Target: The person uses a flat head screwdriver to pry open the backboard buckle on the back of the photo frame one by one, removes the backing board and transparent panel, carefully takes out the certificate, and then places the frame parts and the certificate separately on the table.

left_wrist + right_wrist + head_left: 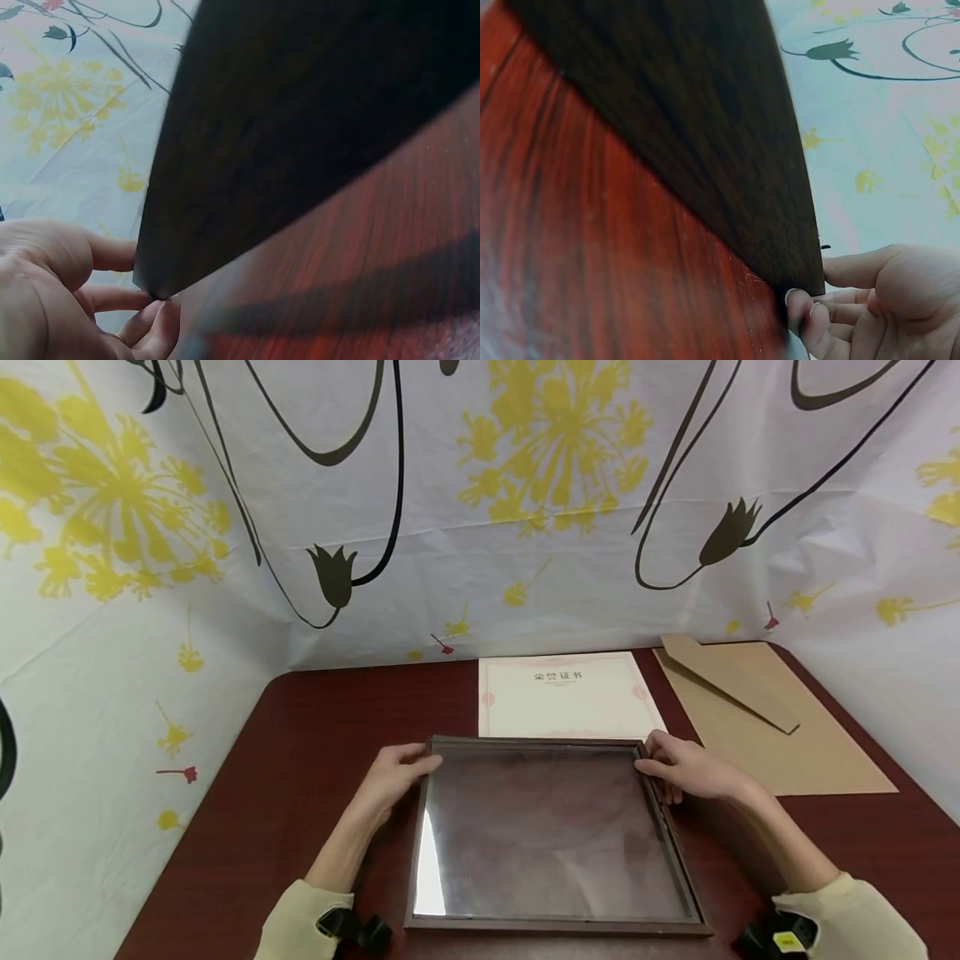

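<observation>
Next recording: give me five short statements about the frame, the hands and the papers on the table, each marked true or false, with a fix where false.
1. Both hands hold the picture frame at its far corners. True.
2. The left hand rests flat on the certificate. False: it grips the frame's far left corner.
3. The certificate lies beyond the frame. True.
4. The brown backing board lies left of the frame. False: it lies to the right, beyond the right hand.
5. The frame stands upright against the wall. False: it lies low over the table.
</observation>
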`<state>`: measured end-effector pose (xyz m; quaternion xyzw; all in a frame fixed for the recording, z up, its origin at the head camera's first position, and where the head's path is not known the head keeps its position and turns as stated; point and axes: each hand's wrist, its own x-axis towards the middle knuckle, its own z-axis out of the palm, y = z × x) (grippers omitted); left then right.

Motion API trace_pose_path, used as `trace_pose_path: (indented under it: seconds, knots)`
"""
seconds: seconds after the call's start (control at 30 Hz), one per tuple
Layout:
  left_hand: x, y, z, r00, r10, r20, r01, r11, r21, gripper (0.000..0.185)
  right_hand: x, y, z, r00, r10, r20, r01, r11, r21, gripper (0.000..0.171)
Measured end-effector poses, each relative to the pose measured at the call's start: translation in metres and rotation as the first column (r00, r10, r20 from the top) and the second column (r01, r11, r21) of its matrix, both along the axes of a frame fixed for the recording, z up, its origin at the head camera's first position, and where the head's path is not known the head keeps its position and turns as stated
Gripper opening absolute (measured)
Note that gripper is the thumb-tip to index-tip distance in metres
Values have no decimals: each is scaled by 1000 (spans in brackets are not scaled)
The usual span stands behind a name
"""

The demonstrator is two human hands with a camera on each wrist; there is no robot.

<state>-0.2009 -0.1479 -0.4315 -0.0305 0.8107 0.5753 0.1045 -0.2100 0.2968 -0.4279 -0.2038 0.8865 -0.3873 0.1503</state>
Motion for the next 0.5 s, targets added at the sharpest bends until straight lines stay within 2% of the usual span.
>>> trace_pose_path:
  seconds: [0.3,0.5]
  knots:
    - [0,3,-1,999,16,-38,-19,997,-78,39,0,-1,-1,999,11,-37,-10,1000,23,22]
    - [0,3,-3,999,38,-20,-40,992,-117,42,0,-1,0,998,12,-60,-11,1000,22,22]
